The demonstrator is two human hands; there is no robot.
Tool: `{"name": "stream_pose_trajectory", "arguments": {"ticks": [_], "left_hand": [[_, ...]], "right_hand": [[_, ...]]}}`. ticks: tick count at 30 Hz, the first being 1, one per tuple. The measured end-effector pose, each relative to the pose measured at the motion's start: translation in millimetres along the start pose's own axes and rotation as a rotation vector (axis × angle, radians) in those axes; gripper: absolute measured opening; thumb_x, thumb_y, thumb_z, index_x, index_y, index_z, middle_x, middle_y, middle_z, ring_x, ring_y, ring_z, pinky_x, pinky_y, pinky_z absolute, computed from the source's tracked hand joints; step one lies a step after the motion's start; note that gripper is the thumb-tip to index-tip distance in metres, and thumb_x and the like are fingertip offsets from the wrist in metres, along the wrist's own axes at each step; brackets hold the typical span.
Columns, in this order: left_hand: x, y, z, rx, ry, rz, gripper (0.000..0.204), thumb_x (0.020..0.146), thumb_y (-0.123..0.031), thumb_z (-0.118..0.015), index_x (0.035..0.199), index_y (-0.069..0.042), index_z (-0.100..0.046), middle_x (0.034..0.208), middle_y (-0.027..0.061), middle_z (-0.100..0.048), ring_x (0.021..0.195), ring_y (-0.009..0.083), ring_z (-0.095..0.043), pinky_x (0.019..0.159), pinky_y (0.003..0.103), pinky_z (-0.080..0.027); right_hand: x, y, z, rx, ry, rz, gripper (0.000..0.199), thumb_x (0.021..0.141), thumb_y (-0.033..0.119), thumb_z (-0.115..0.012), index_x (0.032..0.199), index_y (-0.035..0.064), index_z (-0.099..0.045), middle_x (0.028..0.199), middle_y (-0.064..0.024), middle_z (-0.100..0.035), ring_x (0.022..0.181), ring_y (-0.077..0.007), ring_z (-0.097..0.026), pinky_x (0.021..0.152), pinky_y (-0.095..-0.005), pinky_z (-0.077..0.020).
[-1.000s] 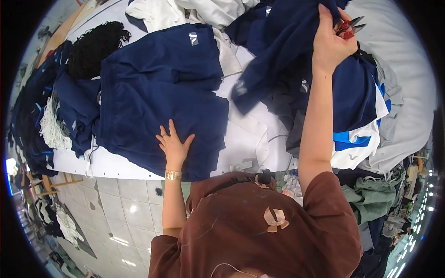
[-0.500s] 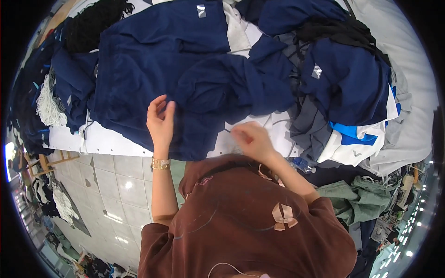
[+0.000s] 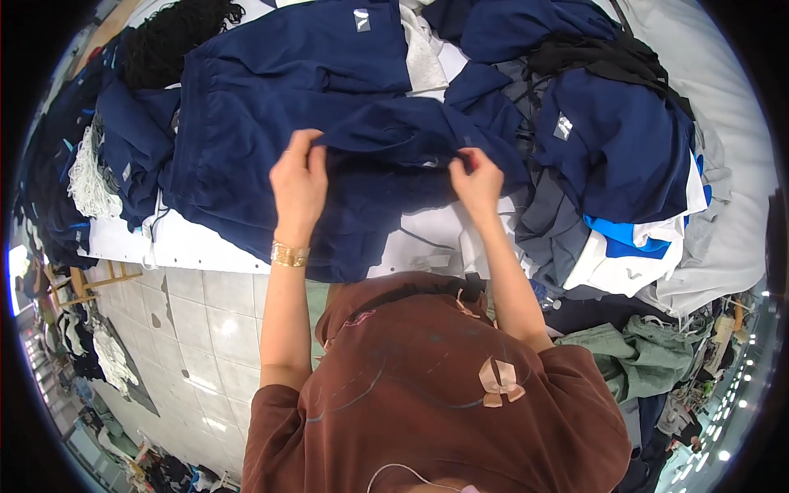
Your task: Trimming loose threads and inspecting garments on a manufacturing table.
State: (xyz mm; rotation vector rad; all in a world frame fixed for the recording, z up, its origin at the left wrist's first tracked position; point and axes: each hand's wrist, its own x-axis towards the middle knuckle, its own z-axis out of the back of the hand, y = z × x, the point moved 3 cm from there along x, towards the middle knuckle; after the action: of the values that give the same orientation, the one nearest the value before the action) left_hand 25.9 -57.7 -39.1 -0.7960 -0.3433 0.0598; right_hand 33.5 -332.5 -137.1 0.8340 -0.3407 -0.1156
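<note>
A navy blue garment point(image 3: 386, 135) lies spread over other navy clothes on the white table point(image 3: 205, 246) in front of me. My left hand point(image 3: 297, 182), with a gold bracelet on its wrist, pinches the garment's near edge. My right hand point(image 3: 477, 182) grips the same edge a little further right. Between the two hands the cloth is stretched into a raised fold. Under it lies a larger navy garment point(image 3: 271, 99) with a small white patch near its top.
A heap of navy, black, white and bright blue clothes point(image 3: 616, 156) fills the right side on grey cloth. More dark garments and a white mesh piece point(image 3: 86, 172) hang off the table's left end. Tiled floor point(image 3: 189, 329) lies below the table edge.
My right hand came down from the far pile, bringing a navy garment onto the spread clothes. Both hands now pinch its near edge, and the left hand has lifted off the flat cloth.
</note>
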Motion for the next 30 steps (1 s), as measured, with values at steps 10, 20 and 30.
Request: {"name": "stream_pose_trajectory", "arguments": {"ticks": [10, 20, 30], "left_hand": [[48, 30, 36, 0.226, 0.239, 0.249, 0.042, 0.075, -0.039, -0.071, 0.078, 0.003, -0.067, 0.063, 0.0183, -0.062, 0.062, 0.0305, -0.063, 0.062, 0.033, -0.048], [-1, 4, -5, 0.151, 0.236, 0.079, 0.04, 0.072, -0.04, -0.075, 0.066, -0.003, -0.061, 0.061, 0.0094, -0.058, 0.056, 0.0268, -0.058, 0.053, 0.035, -0.046], [-78, 10, -53, -0.249, 0.426, 0.481, 0.03, 0.087, -0.026, -0.062, 0.083, 0.003, -0.066, 0.067, 0.0116, -0.067, 0.058, 0.0165, -0.066, 0.055, 0.027, -0.049]], "right_hand": [[40, 12, 48, 0.626, 0.547, -0.494, 0.037, 0.081, 0.035, -0.069, 0.064, 0.005, -0.055, 0.054, 0.0027, -0.049, 0.043, -0.0064, -0.045, 0.045, -0.023, -0.0419], [16, -38, 5, 0.162, 0.299, -0.355, 0.04, 0.078, 0.04, -0.07, 0.068, 0.0014, -0.063, 0.053, -0.0051, -0.056, 0.047, -0.0116, -0.055, 0.047, -0.0274, -0.0441], [2, -14, 17, 0.385, 0.212, -0.377, 0.035, 0.079, 0.034, -0.071, 0.085, -0.0006, -0.068, 0.057, -0.0002, -0.057, 0.05, -0.0065, -0.05, 0.051, -0.0249, -0.0423]]}}
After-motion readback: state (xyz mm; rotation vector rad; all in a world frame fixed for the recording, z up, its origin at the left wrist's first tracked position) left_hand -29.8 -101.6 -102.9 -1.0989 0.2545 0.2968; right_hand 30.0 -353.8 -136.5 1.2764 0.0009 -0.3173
